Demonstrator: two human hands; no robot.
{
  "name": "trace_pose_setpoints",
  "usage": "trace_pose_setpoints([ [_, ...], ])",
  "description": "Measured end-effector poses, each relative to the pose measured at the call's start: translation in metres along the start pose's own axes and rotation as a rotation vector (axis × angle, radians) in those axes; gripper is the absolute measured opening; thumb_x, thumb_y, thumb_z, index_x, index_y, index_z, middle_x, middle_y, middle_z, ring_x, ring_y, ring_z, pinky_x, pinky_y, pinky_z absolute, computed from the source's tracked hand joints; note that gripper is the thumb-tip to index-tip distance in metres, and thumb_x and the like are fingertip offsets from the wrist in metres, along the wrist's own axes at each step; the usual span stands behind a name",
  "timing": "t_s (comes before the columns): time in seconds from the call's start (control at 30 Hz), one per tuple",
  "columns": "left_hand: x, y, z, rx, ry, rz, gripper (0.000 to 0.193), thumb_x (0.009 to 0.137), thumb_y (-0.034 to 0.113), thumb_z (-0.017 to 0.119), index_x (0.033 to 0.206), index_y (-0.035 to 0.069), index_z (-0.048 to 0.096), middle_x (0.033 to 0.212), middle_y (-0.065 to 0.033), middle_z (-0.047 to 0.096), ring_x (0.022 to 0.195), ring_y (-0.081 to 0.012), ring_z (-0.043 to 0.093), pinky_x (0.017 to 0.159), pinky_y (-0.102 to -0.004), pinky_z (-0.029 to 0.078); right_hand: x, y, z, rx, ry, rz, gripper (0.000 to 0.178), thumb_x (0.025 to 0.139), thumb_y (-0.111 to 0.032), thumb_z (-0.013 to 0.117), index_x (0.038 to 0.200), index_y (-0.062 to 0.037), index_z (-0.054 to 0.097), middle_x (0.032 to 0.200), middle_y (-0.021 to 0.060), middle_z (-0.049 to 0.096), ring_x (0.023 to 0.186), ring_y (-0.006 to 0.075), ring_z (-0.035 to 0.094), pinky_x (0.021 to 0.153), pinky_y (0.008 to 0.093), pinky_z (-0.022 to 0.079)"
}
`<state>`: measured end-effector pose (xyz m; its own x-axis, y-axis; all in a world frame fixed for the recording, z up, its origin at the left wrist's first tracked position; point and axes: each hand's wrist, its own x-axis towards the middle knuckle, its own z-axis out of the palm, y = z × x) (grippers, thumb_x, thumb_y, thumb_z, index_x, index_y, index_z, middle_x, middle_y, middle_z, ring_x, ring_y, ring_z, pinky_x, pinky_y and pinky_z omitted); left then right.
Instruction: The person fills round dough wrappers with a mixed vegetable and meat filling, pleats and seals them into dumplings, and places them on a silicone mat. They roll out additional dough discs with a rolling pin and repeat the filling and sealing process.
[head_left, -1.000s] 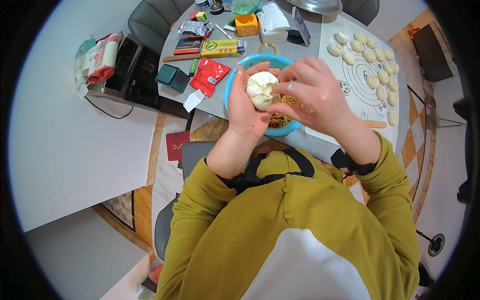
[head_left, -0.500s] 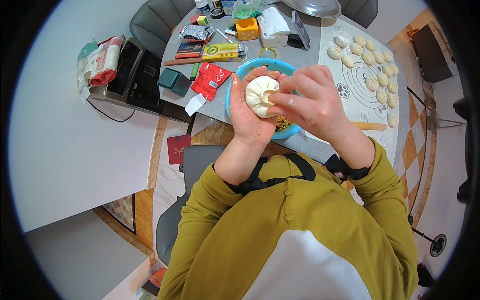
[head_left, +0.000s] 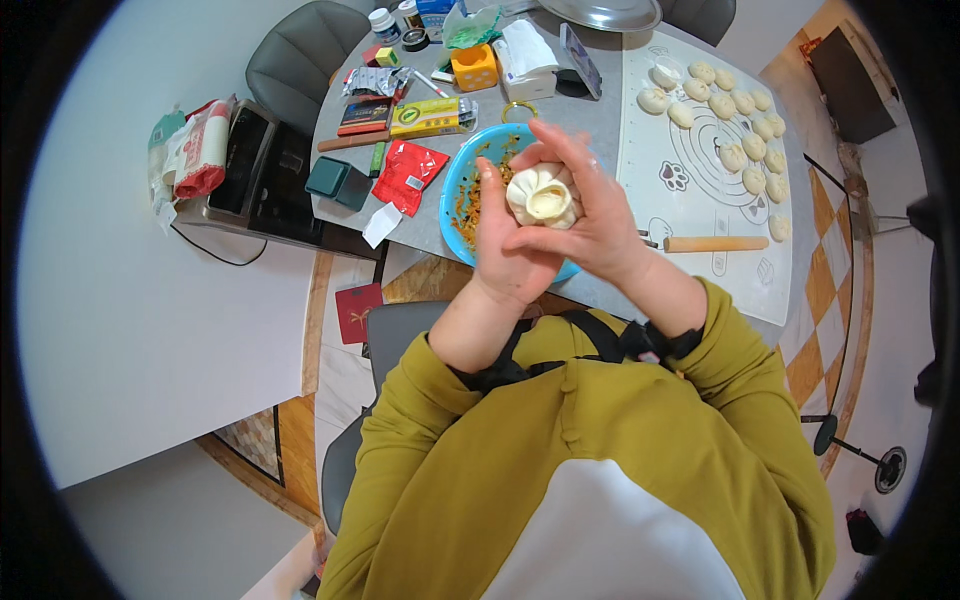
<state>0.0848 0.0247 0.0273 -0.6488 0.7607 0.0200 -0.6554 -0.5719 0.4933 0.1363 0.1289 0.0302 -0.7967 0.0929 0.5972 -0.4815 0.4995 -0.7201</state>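
Note:
A pleated white steamed bun point(head_left: 545, 197) of raw dough is cupped between my two hands above a blue bowl point(head_left: 447, 215). My left hand point(head_left: 503, 245) supports it from the left and below. My right hand point(head_left: 597, 215) curves round its right side, fingers on the far edge and thumb across the near side. The gathered top of the bun faces up, with a round pinched dimple in it. Chopped brown and orange filling point(head_left: 468, 205) shows in the bowl; my hands hide the rest of it.
On the right, a white dough mat point(head_left: 640, 190) bears several shaped buns point(head_left: 733, 157) and a wooden rolling pin point(head_left: 715, 244). Left of the bowl lie a red packet point(head_left: 408, 177), a dark green box point(head_left: 338, 183) and a yellow carton point(head_left: 425, 117). A tissue pack point(head_left: 526, 60) stands behind.
My right hand has stopped pinching the bun's top and now wraps round its side. The gathered top, previously facing right, now faces up. The view has shifted slightly.

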Motion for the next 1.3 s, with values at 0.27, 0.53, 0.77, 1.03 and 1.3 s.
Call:
trace_pose_setpoints([
  [0.27, 0.002, 0.006, 0.008, -0.024, 0.159, -0.136, 0.081, 0.101, 0.071, 0.018, 0.148, 0.010, 0.040, 0.150, -0.0159, 0.046, 0.139, -0.0340, 0.045, 0.115, -0.0490, 0.039, 0.003, 0.001, -0.012, -0.095, -0.052, -0.193, 0.095, 0.067, -0.028, 0.093, 0.146, -0.0044, 0.047, 0.113, 0.0092, 0.066, 0.105, 0.0232, 0.064, 0.097, 0.0355, 0.047],
  [0.53, 0.002, -0.001, 0.011, -0.013, 0.212, -0.105, 0.082, 0.098, 0.075, 0.024, 0.139, 0.009, 0.049, 0.139, -0.0134, 0.055, 0.130, -0.0285, 0.054, 0.106, -0.0443, 0.047, 0.007, 0.008, -0.029, -0.103, -0.095, -0.128, 0.103, 0.062, -0.039, 0.094, 0.148, -0.0068, 0.046, 0.122, 0.0068, 0.066, 0.117, 0.0221, 0.058, 0.098, 0.0376, 0.045],
  [0.77, 0.004, -0.003, 0.005, 0.037, 0.179, -0.075, 0.084, 0.098, 0.076, 0.019, 0.150, 0.013, 0.038, 0.149, -0.0120, 0.047, 0.138, -0.0296, 0.047, 0.115, -0.0459, 0.040, 0.000, 0.002, -0.033, -0.180, -0.069, -0.150, 0.107, 0.060, -0.039, 0.095, 0.149, -0.0080, 0.044, 0.130, 0.0087, 0.064, 0.125, 0.0245, 0.055, 0.100, 0.0386, 0.044],
  [1.03, 0.005, -0.006, 0.004, -0.140, 0.070, -0.284, 0.084, 0.102, 0.069, 0.015, 0.150, 0.004, 0.039, 0.153, -0.0159, 0.045, 0.138, -0.0291, 0.047, 0.117, -0.0423, 0.037, -0.010, 0.012, -0.032, 0.145, -0.126, 0.011, 0.105, 0.062, -0.027, 0.097, 0.149, -0.0055, 0.043, 0.115, 0.0094, 0.067, 0.103, 0.0218, 0.066, 0.093, 0.0350, 0.050],
  [1.3, 0.008, -0.025, 0.005, -0.047, 0.088, -0.257, 0.076, 0.104, 0.065, 0.024, 0.149, 0.006, 0.040, 0.150, -0.0164, 0.046, 0.139, -0.0308, 0.046, 0.115, -0.0455, 0.040, -0.020, 0.013, -0.042, -0.064, -0.108, -0.078, 0.096, 0.059, -0.034, 0.096, 0.141, -0.0066, 0.054, 0.110, 0.0070, 0.068, 0.098, 0.0221, 0.063, 0.085, 0.0332, 0.049],
])
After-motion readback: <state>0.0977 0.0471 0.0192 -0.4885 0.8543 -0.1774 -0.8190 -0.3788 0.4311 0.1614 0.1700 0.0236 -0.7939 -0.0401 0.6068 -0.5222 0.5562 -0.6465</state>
